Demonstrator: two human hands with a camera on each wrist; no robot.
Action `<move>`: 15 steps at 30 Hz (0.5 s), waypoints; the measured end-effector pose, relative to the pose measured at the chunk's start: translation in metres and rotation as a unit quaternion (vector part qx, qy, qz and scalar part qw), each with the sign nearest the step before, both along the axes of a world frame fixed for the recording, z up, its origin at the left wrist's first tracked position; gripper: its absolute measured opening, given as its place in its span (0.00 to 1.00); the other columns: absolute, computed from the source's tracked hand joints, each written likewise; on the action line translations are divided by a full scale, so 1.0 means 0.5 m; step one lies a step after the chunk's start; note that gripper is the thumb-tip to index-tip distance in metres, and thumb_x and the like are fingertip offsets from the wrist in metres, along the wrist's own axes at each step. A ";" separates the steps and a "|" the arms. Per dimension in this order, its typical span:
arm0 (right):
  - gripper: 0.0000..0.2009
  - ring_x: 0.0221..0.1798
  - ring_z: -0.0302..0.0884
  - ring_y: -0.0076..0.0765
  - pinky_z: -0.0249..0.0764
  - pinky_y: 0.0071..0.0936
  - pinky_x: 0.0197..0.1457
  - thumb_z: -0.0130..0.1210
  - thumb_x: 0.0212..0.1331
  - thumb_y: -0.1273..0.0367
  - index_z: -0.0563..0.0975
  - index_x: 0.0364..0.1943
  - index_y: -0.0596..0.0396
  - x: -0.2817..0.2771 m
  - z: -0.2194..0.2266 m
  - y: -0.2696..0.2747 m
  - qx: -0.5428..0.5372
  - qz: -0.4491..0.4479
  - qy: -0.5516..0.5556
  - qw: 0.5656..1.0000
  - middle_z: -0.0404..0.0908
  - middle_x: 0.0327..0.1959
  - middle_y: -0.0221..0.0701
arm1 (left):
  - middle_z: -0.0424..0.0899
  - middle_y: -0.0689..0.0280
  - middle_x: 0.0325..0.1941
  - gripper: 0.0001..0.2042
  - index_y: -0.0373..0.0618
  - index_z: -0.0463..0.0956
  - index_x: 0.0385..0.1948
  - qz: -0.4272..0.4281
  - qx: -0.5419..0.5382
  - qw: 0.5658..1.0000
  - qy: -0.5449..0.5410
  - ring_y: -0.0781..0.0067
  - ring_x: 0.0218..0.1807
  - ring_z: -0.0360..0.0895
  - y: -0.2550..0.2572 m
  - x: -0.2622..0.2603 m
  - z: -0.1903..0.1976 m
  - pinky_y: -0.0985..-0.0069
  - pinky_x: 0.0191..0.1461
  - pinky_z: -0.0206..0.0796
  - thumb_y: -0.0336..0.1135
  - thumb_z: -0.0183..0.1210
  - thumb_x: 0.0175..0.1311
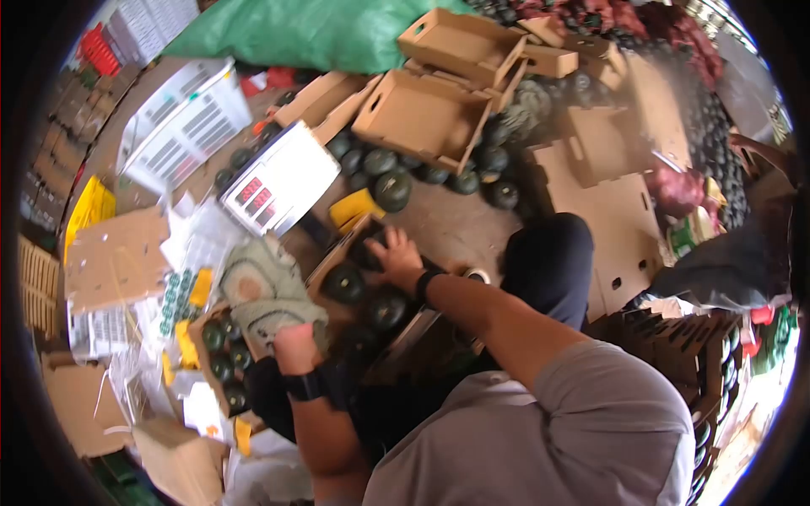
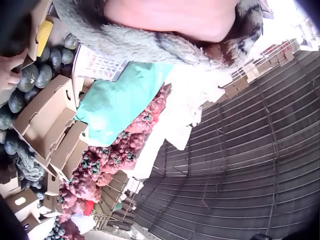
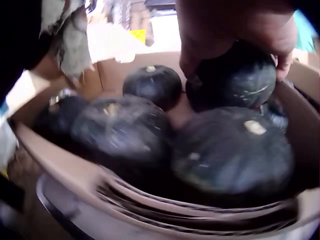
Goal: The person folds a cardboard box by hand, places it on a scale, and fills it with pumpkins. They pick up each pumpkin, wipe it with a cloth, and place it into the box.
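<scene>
My right hand (image 1: 396,257) grips a dark green kabocha squash (image 3: 237,82) from above, at the far side of an open cardboard box (image 3: 65,155). Several more squashes sit in this box, among them one with a pale stem end (image 3: 232,150) and another squash (image 1: 343,282) beside the held one. To the left, my left hand (image 1: 295,344) holds a grey-green patterned towel (image 1: 261,282). The towel's furry folds (image 2: 150,45) surround that hand in the left wrist view, and its fingertips are hidden.
A white digital scale (image 1: 283,181) with red digits stands beyond the box. Loose squashes (image 1: 392,190) and empty cardboard trays (image 1: 426,118) lie farther back. Another box of smaller squashes (image 1: 221,358) is at left, near a white crate (image 1: 186,126). A flat cardboard sheet (image 1: 603,228) lies right.
</scene>
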State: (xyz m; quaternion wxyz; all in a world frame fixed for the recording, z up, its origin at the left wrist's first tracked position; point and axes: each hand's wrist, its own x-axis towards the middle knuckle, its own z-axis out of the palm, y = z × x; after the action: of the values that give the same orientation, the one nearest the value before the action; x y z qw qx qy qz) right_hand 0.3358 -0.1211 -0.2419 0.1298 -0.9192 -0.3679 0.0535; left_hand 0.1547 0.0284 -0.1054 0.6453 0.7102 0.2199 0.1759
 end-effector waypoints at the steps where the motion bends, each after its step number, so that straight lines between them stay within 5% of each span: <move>1: 0.42 0.63 0.56 0.54 0.67 0.44 0.57 0.70 0.37 0.53 0.64 0.63 0.30 0.019 0.002 0.004 -0.050 0.018 0.002 0.999 0.58 0.61 0.42 | 0.67 0.58 0.63 0.29 0.43 0.61 0.60 -0.006 0.003 1.000 0.002 0.58 0.64 0.64 -0.009 0.001 -0.005 0.62 0.68 0.54 0.52 0.48 0.61; 3: 0.41 0.60 0.63 0.58 0.69 0.47 0.56 0.69 0.35 0.54 0.64 0.62 0.26 0.062 0.052 0.006 0.009 0.002 0.163 0.987 0.62 0.57 0.44 | 0.67 0.58 0.62 0.28 0.43 0.62 0.59 -0.008 0.010 1.000 0.006 0.58 0.63 0.65 -0.024 0.010 -0.013 0.62 0.67 0.54 0.51 0.49 0.61; 5: 0.38 0.50 0.74 0.46 0.71 0.34 0.55 0.69 0.40 0.55 0.64 0.58 0.44 0.103 0.086 0.004 0.299 -0.021 0.350 0.887 0.70 0.50 0.40 | 0.68 0.58 0.62 0.28 0.43 0.62 0.59 -0.019 0.026 0.999 0.002 0.58 0.63 0.65 -0.038 0.028 -0.016 0.63 0.67 0.55 0.51 0.49 0.60; 6: 0.35 0.51 0.71 0.36 0.70 0.31 0.55 0.68 0.45 0.60 0.62 0.57 0.50 0.092 0.145 -0.001 0.411 0.021 0.432 0.803 0.70 0.49 0.34 | 0.68 0.58 0.61 0.28 0.43 0.62 0.58 -0.026 0.038 0.999 -0.003 0.58 0.63 0.65 -0.045 0.043 -0.016 0.63 0.66 0.55 0.51 0.49 0.60; 8: 0.30 0.60 0.62 0.32 0.61 0.30 0.63 0.64 0.52 0.64 0.62 0.58 0.48 0.059 0.266 -0.017 0.490 0.167 0.411 0.750 0.65 0.54 0.35 | 0.69 0.58 0.61 0.28 0.44 0.63 0.58 -0.039 0.081 0.996 -0.013 0.59 0.62 0.66 -0.061 0.083 -0.011 0.63 0.66 0.55 0.51 0.50 0.60; 10: 0.27 0.67 0.56 0.40 0.54 0.33 0.68 0.61 0.55 0.57 0.66 0.57 0.48 0.001 0.323 -0.015 0.431 0.289 0.173 0.837 0.62 0.61 0.40 | 0.69 0.59 0.60 0.27 0.44 0.63 0.57 -0.054 0.140 0.988 -0.030 0.59 0.62 0.66 -0.084 0.140 -0.004 0.63 0.65 0.56 0.50 0.50 0.59; 11: 0.26 0.66 0.59 0.47 0.56 0.36 0.67 0.60 0.54 0.57 0.68 0.56 0.50 -0.039 0.333 -0.017 0.448 0.290 0.073 0.842 0.63 0.61 0.43 | 0.69 0.59 0.60 0.27 0.44 0.64 0.57 -0.057 0.183 0.981 -0.033 0.59 0.62 0.66 -0.090 0.176 -0.004 0.63 0.65 0.56 0.50 0.50 0.59; 15: 0.27 0.57 0.67 0.53 0.64 0.41 0.61 0.62 0.48 0.62 0.69 0.54 0.51 0.027 0.289 0.035 0.486 -0.011 0.174 0.856 0.70 0.52 0.43 | 0.70 0.59 0.59 0.26 0.44 0.65 0.56 -0.052 0.292 0.955 -0.007 0.59 0.61 0.67 -0.139 0.222 -0.026 0.64 0.64 0.57 0.49 0.51 0.58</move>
State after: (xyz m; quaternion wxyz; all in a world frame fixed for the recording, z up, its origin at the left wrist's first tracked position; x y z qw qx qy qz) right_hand 0.3493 -0.1036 -0.0976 0.6228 -0.7187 -0.3083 0.0256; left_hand 0.2655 -0.0412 -0.1184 0.4194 0.8769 0.1175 0.2033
